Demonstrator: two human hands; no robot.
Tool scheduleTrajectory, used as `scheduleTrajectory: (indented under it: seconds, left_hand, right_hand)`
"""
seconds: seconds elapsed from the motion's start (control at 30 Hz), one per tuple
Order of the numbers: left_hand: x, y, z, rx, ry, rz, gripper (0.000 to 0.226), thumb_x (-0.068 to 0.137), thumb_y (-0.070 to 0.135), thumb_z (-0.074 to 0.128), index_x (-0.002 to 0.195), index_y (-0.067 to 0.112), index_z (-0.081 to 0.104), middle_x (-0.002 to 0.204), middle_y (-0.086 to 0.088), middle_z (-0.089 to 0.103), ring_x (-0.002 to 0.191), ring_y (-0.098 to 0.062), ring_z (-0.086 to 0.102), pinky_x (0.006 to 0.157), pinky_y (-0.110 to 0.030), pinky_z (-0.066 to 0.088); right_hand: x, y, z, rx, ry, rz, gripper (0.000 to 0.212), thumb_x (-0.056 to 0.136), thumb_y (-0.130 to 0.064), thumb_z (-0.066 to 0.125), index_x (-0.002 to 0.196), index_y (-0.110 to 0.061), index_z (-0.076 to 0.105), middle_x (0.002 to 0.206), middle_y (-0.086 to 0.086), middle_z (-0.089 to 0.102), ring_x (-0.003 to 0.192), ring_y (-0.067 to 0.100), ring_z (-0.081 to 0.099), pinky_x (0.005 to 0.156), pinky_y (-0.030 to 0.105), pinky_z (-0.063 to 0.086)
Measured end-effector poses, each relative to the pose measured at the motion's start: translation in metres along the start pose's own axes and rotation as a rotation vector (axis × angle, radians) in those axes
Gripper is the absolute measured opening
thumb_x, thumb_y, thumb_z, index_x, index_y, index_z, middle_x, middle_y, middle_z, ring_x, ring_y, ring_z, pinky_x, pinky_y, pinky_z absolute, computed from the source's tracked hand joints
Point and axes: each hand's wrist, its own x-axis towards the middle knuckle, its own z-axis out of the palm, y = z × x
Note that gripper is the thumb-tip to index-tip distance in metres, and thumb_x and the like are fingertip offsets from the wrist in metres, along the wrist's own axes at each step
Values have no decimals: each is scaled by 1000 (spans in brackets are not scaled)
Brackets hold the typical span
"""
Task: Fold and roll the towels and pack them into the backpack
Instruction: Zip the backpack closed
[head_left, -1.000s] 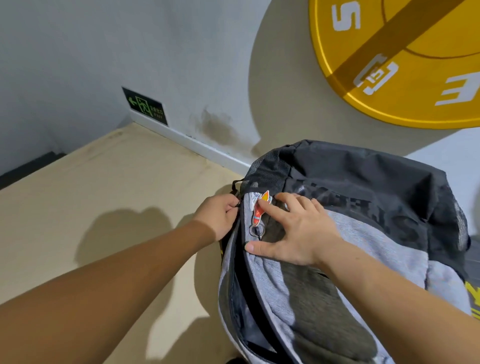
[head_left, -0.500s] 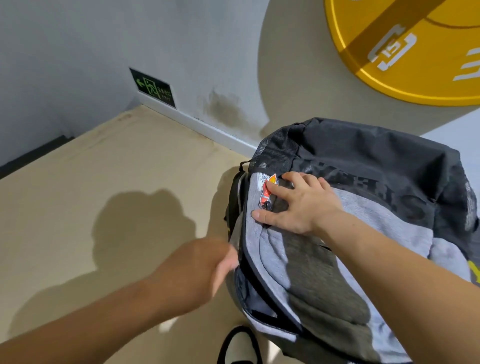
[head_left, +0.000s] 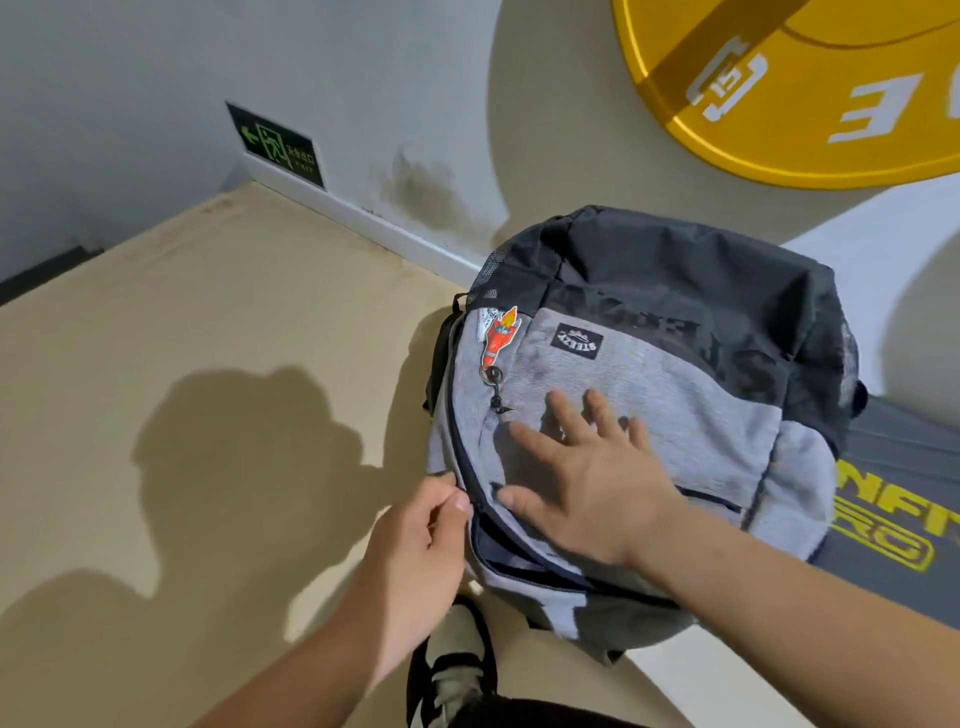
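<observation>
Matt grey-and-black cloth backpack (head_left: 649, 395)

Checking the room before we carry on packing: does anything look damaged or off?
Yes: a dark, damp-looking stain smudges the grey wall just above the white skirting, behind the backpack. The backpack's side zip gapes open near the left hand.

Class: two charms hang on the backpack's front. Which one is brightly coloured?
The red-and-orange rocket-shaped charm; the charm just left of it, partly tucked behind, is white.
</observation>
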Motion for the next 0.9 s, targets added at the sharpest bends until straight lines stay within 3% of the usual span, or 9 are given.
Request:
scheduleTrajectory:
  seconds: [0.17, 0.27, 0.37, 0.47, 0.57, 0.67, 0.73, 0.83, 0.9]
  left_hand:
    - [32, 5, -2, 12, 10, -152, 23, 102, 24, 49, 86, 21, 64, 89, 0, 70, 92, -21, 65, 79, -31, 49]
    - [57, 2, -9, 36, -1, -145, 26, 102, 23, 48, 82, 19, 65, 87, -3, 71, 87, -24, 66, 75, -30, 49]
    - [82, 7, -18, 16, 25, -125, 25, 101, 24, 50, 84, 21, 67, 90, 2, 73, 92, -19, 69, 89, -38, 56]
    - [82, 17, -24, 64, 39, -27, 22, 100, 20, 53, 82, 23, 66, 83, 5, 72, 80, -15, 66, 78, -31, 53]
    - [40, 15, -24, 278, 10, 287, 22, 100, 19, 49, 80, 22, 59, 82, 8, 62, 73, -9, 56, 69, -18, 45]
    - [-4, 2, -18, 477, -31, 467, 24, 98, 17, 47, 74, 17, 48, 80, 9, 42, 69, -11, 42, 63, -27, 40]
    - [-18, -2, -10, 552, -40, 427, 24, 97, 19, 47, 73, 15, 46, 79, 8, 39, 65, -13, 42, 59, -32, 41]
    - [-20, 1, -3, 628, -156, 345, 16, 92, 21, 44, 78, 14, 46, 84, 3, 46, 70, -20, 50, 67, -45, 48]
    - [-15, 5, -8, 572, -159, 308, 18, 92, 24, 44, 78, 14, 49, 79, 1, 50, 71, -21, 51, 69, -47, 49]
  right_hand:
    - [12, 1, 14, 114, -139, 114, 86, 79, -92, 19, 154, -55, 2, 169, -7, -14, 153, 36, -21, 122, 60, 8]
    - [31, 0, 12, 151, -158, 138, 88, 75, -95, 17, 154, -57, 2, 169, -10, -14, 153, 33, -22, 123, 59, 7]
    - [49, 1, -1, 256, -172, 178, 88, 74, -97, 19, 153, -59, 8, 169, -13, -11, 154, 30, -20, 122, 59, 8]
    - [56, 6, -4, 264, -183, 181, 92, 71, -99, 20, 152, -60, 7, 168, -13, -13, 154, 30, -21, 122, 61, 7]
    - [56, 4, 2, 209, -179, 185, 99, 65, -102, 22, 152, -60, 2, 168, -12, -15, 153, 31, -22, 123, 61, 7]
    - [59, 1, 2, 210, -191, 209, 100, 65, -100, 28, 153, -59, 3, 168, -12, -15, 153, 32, -21, 122, 63, 8]
    - [59, -1, 1, 221, -188, 218, 96, 68, -96, 32, 152, -60, 6, 168, -13, -15, 154, 31, -21, 121, 63, 8]
    - [58, -1, 1, 248, -192, 217, 91, 71, -92, 34, 152, -60, 8, 168, -13, -14, 154, 30, -20, 121, 64, 7]
    - [55, 2, 1, 297, -172, 192, 89, 73, -92, 37, 152, -59, 15, 169, -12, -9, 155, 29, -17, 122, 61, 5]
